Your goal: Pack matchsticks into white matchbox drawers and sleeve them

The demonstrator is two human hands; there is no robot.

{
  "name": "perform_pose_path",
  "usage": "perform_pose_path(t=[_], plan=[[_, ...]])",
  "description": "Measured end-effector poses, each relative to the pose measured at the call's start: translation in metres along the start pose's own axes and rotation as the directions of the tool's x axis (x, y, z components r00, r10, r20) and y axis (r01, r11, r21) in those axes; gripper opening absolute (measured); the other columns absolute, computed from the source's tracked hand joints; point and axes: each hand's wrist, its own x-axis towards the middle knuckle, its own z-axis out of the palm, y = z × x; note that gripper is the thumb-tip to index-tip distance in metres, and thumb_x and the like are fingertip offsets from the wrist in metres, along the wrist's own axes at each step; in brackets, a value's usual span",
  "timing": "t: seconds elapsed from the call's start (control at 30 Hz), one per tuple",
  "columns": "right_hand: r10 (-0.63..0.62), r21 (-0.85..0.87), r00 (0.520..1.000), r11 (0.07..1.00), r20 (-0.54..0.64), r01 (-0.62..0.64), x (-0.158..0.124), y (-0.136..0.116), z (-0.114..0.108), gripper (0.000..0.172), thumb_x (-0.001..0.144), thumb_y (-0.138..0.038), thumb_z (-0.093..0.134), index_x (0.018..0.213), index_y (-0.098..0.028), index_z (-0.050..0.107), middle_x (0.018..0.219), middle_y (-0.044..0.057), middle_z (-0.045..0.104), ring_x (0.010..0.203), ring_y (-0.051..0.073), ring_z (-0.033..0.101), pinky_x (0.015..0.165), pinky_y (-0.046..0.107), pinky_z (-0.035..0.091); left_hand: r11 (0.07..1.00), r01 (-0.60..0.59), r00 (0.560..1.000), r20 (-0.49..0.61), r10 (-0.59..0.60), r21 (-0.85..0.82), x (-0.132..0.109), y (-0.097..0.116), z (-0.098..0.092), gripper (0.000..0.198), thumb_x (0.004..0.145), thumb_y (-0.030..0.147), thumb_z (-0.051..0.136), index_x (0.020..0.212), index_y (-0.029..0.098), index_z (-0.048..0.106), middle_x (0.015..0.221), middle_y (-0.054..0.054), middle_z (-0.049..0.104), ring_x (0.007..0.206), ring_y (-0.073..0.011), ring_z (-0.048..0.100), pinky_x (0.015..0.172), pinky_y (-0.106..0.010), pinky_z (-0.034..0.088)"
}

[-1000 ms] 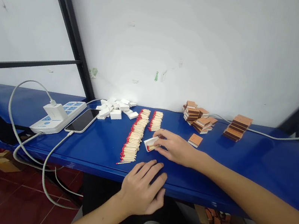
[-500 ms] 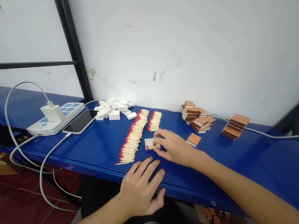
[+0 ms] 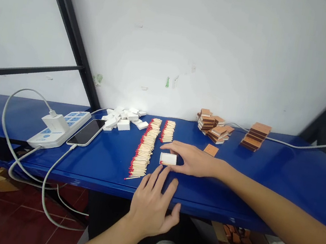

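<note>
My right hand (image 3: 194, 160) rests on the blue table (image 3: 280, 178), thumb and fingers closed around a small white matchbox tray (image 3: 168, 158) that stands tipped on its side, with red match heads showing at its left end. My left hand (image 3: 154, 203) lies flat at the table's front edge, fingers spread and pointing toward the tray, holding nothing. A long row of red-tipped matches (image 3: 143, 150) lies just left of the tray, with a shorter row of matches (image 3: 168, 131) behind it. One brown matchbox sleeve (image 3: 211, 150) lies behind my right wrist.
A pile of white trays (image 3: 123, 117) sits at the back left. Stacks of brown sleeves (image 3: 215, 128) and a further brown stack (image 3: 255, 137) stand at the back right. A phone (image 3: 86, 131) and a power strip (image 3: 58, 130) with cables lie at the left.
My right hand has turned the tray from lying open side up to standing on its side. My left hand's fingers have slid forward toward it.
</note>
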Motion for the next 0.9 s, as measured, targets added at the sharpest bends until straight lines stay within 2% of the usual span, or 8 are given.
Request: perform_pose_path(t=[0.1, 0.2, 0.37, 0.5, 0.6, 0.73, 0.8, 0.9], plan=[[0.003, 0.130, 0.999, 0.992, 0.039, -0.008, -0.001, 0.005, -0.001, 0.064, 0.086, -0.034, 0.066, 0.144, -0.022, 0.042, 0.111, 0.008, 0.062, 0.095, 0.020, 0.060, 0.082, 0.035, 0.051, 1.000, 0.017, 0.999, 0.040, -0.016, -0.002, 0.001, 0.001, -0.002, 0.049, 0.083, 0.037, 0.055, 0.125, 0.012, 0.061, 0.142, -0.024, 0.050, 0.132, -0.0424, 0.045, 0.091, -0.051, 0.048], [0.006, 0.182, 0.998, 0.983, 0.066, -0.018, -0.002, 0.008, -0.001, 0.068, 0.084, -0.032, 0.067, 0.147, -0.023, 0.040, 0.107, 0.007, 0.063, 0.090, 0.019, 0.059, 0.080, 0.034, 0.051, 1.000, 0.017, 0.998, 0.057, -0.017, 0.000, 0.001, 0.001, -0.003, 0.049, 0.084, 0.037, 0.055, 0.127, 0.013, 0.059, 0.143, -0.023, 0.048, 0.133, -0.0421, 0.044, 0.092, -0.051, 0.048], [-0.004, 0.132, 0.997, 0.991, 0.080, -0.007, -0.001, 0.005, -0.003, 0.052, 0.083, -0.030, 0.067, 0.134, -0.021, 0.056, 0.114, 0.009, 0.062, 0.106, 0.024, 0.058, 0.095, 0.039, 0.047, 1.000, 0.008, 0.998, 0.065, -0.007, -0.004, 0.002, 0.000, -0.003, 0.049, 0.085, 0.037, 0.054, 0.127, 0.014, 0.059, 0.144, -0.022, 0.048, 0.134, -0.0409, 0.044, 0.093, -0.050, 0.047], [-0.001, 0.117, 0.998, 0.993, 0.064, -0.006, -0.001, 0.007, -0.003, 0.049, 0.085, -0.034, 0.066, 0.131, -0.020, 0.059, 0.113, 0.010, 0.062, 0.105, 0.025, 0.058, 0.093, 0.040, 0.048, 1.000, 0.006, 0.998, 0.061, -0.006, -0.004, 0.002, 0.000, -0.004, 0.049, 0.085, 0.037, 0.054, 0.127, 0.014, 0.059, 0.144, -0.022, 0.048, 0.134, -0.0406, 0.045, 0.093, -0.049, 0.047], [0.008, 0.184, 1.000, 0.983, 0.007, -0.009, -0.001, 0.018, 0.001, 0.043, 0.092, -0.037, 0.057, 0.132, -0.021, 0.058, 0.110, 0.009, 0.063, 0.099, 0.022, 0.059, 0.087, 0.037, 0.049, 1.000, 0.009, 0.998, 0.059, -0.009, -0.001, 0.002, 0.001, -0.004, 0.050, 0.084, 0.037, 0.055, 0.128, 0.013, 0.059, 0.144, -0.023, 0.048, 0.133, -0.0411, 0.045, 0.093, -0.050, 0.047], [0.144, 0.156, 0.968, 0.981, -0.206, -0.113, 0.003, 0.040, 0.015, 0.035, 0.100, -0.027, 0.039, 0.125, -0.018, 0.061, 0.111, 0.010, 0.066, 0.102, 0.021, 0.060, 0.093, 0.039, 0.047, 1.000, 0.010, 0.998, 0.062, -0.009, -0.008, 0.001, 0.000, -0.003, 0.050, 0.084, 0.038, 0.054, 0.128, 0.014, 0.059, 0.144, -0.022, 0.048, 0.134, -0.0408, 0.044, 0.093, -0.050, 0.047], [0.188, 0.102, 0.954, 0.980, -0.233, -0.168, 0.006, 0.049, 0.021, 0.035, 0.099, -0.022, 0.039, 0.124, -0.017, 0.062, 0.113, 0.012, 0.067, 0.104, 0.022, 0.061, 0.095, 0.041, 0.046, 1.000, 0.009, 0.998, 0.069, -0.008, -0.007, 0.001, 0.000, -0.003, 0.050, 0.085, 0.038, 0.054, 0.128, 0.014, 0.059, 0.145, -0.023, 0.047, 0.134, -0.0415, 0.044, 0.092, -0.050, 0.047], [0.196, 0.008, 0.959, 0.980, -0.207, -0.199, 0.010, 0.054, 0.026, 0.038, 0.097, -0.018, 0.037, 0.128, -0.018, 0.060, 0.112, 0.012, 0.068, 0.105, 0.023, 0.062, 0.094, 0.040, 0.046, 1.000, 0.009, 0.998, 0.070, -0.009, -0.006, 0.001, 0.000, -0.004, 0.051, 0.085, 0.038, 0.054, 0.128, 0.014, 0.059, 0.144, -0.024, 0.047, 0.134, -0.0420, 0.045, 0.092, -0.050, 0.047]])
